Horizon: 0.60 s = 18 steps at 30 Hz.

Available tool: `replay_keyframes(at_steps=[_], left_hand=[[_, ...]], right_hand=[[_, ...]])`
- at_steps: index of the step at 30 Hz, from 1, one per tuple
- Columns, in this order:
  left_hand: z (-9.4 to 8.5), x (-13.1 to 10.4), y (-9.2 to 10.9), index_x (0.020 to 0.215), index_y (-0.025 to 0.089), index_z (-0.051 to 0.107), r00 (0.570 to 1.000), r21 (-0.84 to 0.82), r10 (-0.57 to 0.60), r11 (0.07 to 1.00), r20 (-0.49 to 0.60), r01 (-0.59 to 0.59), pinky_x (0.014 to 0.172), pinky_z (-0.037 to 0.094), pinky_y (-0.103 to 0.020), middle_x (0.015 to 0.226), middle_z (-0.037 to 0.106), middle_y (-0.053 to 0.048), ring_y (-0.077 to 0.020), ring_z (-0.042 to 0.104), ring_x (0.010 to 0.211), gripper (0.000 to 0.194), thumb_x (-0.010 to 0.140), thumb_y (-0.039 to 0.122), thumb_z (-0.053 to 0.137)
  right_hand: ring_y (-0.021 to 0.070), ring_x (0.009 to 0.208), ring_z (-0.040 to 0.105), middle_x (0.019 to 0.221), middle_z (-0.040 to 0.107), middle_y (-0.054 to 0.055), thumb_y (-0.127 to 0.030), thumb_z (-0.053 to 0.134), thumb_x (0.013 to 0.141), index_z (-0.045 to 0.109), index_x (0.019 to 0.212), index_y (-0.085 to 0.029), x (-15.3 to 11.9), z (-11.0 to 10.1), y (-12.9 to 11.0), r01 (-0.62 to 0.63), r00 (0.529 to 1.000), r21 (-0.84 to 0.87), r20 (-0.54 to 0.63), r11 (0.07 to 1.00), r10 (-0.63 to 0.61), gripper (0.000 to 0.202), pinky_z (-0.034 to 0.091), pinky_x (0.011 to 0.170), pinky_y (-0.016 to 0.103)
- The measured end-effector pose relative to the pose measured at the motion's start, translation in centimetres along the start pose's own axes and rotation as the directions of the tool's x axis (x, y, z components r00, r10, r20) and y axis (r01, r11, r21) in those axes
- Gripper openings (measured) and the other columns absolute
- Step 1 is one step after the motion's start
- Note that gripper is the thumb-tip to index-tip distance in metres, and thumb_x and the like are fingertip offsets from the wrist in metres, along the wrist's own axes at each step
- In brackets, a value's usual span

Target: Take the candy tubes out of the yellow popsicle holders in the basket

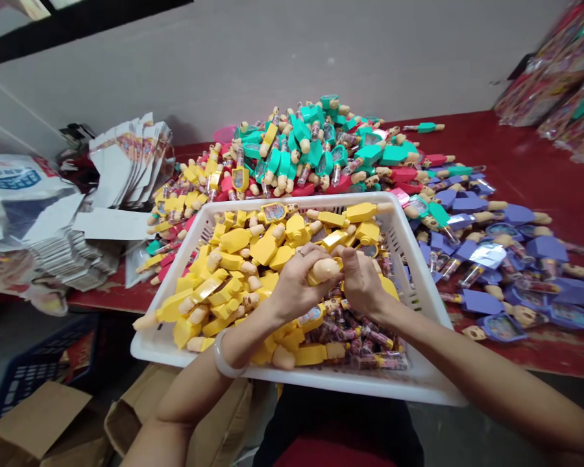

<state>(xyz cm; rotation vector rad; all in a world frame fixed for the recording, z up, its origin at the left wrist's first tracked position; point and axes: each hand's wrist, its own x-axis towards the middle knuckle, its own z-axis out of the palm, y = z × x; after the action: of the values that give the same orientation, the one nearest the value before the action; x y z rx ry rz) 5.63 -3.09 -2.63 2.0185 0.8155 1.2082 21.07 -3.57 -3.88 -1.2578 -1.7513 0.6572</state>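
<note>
Above a white plastic basket (421,292), my two hands are close together around a yellow plastic toy with a beige rounded end (325,270). The fingers of my left hand (296,285) wrap around the beige end. My right hand (365,282) is closed at the toy's other side, thumb raised; most of the yellow part is hidden by the fingers. Below and around the hands, the basket holds many similar yellow toys (236,240). Small clear tubes with purple and pink contents (370,340) lie at its front right.
Behind the basket rises a heap of green toys (311,139) with red ones among them. Purple toys (481,305) spread over the red table (467,143) at right. Stacked white cards (73,259) stand left. Cardboard boxes (39,415) and a blue crate (39,363) sit below.
</note>
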Motion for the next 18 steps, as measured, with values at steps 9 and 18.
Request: replay_keyframes(at_steps=[9, 18], left_hand=[[-0.4, 0.1, 1.0, 0.082, 0.018, 0.062, 0.983, -0.102, -0.12, 0.986, 0.139, 0.135, 0.079, 0.045, -0.029, 0.09, 0.058, -0.004, -0.0172, 0.055, 0.085, 0.013, 0.078, 0.022, 0.074], [-1.9, 2.4, -0.1, 0.077, 0.015, 0.064, 0.677, -0.915, -0.711, 0.378, -0.188, 0.143, 0.072, 0.054, -0.027, 0.076, 0.066, -0.002, -0.0147, 0.065, 0.071, 0.026, 0.078, 0.04, 0.072]], right_hand=[[0.0157, 0.055, 0.041, 0.055, 0.044, 0.002, -0.072, 0.003, 0.092, 0.036, 0.057, -0.023, 0.0, -0.4, -0.2, 0.0, 0.997, -0.038, 0.082, 0.999, 0.003, 0.069, 0.028, 0.057, 0.031], [0.0183, 0.062, 0.054, 0.07, 0.058, -0.001, -0.038, 0.051, 0.091, 0.049, 0.103, -0.02, -0.3, -0.4, -1.3, -0.041, 0.968, -0.07, 0.243, 0.997, 0.057, 0.022, 0.038, 0.058, 0.028]])
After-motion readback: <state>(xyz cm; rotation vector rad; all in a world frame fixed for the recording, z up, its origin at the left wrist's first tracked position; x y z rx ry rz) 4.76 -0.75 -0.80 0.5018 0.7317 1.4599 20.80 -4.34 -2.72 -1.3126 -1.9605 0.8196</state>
